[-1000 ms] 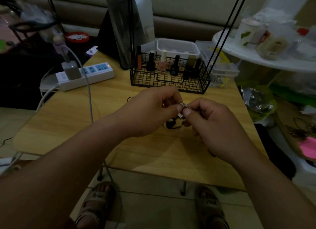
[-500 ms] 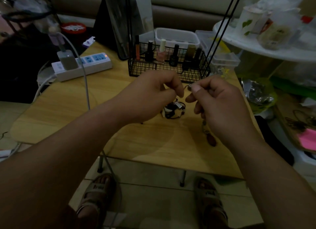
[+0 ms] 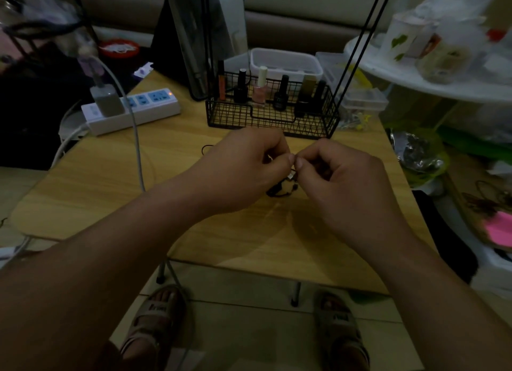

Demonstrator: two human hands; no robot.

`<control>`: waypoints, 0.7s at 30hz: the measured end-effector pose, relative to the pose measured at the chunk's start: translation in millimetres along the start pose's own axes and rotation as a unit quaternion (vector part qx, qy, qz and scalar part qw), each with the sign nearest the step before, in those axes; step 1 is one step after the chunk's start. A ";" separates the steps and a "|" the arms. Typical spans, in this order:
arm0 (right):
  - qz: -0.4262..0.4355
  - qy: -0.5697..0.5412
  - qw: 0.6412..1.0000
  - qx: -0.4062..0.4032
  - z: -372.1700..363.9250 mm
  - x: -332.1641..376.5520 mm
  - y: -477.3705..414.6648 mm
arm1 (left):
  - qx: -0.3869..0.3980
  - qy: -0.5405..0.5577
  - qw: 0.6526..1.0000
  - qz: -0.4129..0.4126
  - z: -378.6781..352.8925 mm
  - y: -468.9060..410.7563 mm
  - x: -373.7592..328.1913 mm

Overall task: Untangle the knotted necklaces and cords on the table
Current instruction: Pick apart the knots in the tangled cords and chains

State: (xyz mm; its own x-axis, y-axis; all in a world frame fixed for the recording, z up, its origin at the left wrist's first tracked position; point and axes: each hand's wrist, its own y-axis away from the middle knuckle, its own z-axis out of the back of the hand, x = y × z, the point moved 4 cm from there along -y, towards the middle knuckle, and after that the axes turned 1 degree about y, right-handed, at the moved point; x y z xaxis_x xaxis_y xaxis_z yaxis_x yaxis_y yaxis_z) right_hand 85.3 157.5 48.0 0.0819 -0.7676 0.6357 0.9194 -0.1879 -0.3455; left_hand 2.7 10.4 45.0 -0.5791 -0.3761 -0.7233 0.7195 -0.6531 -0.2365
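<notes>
head view showed the left hand (image 3: 243, 171) and the right hand (image 3: 340, 182) brought together above the table (image 3: 110, 182), their thumb tips almost touching. both hands had their fingers curled in. each pinched a fine part of the tangle of cords (image 3: 279, 191) between thumb and forefinger. the exact strand held was too small and dim to make out. a little silver piece (image 3: 292, 174) hung just under the pinch. the dark rest of the tangle lay on the wood right below it, partly hidden by the right hand. a thin black loop (image 3: 206, 149) showed on the wood just left of the left hand.

beyond the grip stood a black wire basket (image 3: 235, 115) with nail polish bottles (image 3: 260, 92) upright inside. well off to the left of the grip lay a white power strip (image 3: 155, 113) with a grey charger (image 3: 106, 101) plugged into it. the charger's white cable (image 3: 137, 154) ran over the table toward the near edge and passed behind the left forearm. nearer than the grip, past the table's edge, two feet in sandals (image 3: 155, 315) rested on the tiled floor.
</notes>
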 end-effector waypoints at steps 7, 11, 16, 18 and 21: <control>-0.006 -0.029 0.999 -0.016 0.9 2.6 1.1 | 0.001 0.023 1.000 0.002 -2.6 1.6 -3.5; -0.049 -0.104 0.993 -0.015 1.1 1.2 -0.2 | -0.015 0.038 0.999 -0.008 -3.0 2.5 -7.3; -0.073 -0.123 0.990 -0.012 1.9 -0.9 -1.2 | -0.040 0.019 0.999 -0.024 -2.9 3.2 -7.1; -0.071 -0.115 0.991 -0.011 3.2 -0.8 -1.2 | -0.045 0.016 0.998 -0.031 -1.5 2.5 -7.6; -0.067 -0.102 0.992 -0.008 5.3 -0.9 -1.5 | -0.028 0.019 0.999 -0.041 -1.2 1.8 -8.6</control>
State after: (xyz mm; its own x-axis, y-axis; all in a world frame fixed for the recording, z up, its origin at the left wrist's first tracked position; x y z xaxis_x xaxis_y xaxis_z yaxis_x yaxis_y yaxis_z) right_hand 85.9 161.7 51.6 0.0374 -0.5948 0.8030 0.9212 -0.2909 -0.2583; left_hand 9.4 13.2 50.0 -0.6227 -0.2968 -0.7240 0.6914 -0.6420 -0.3315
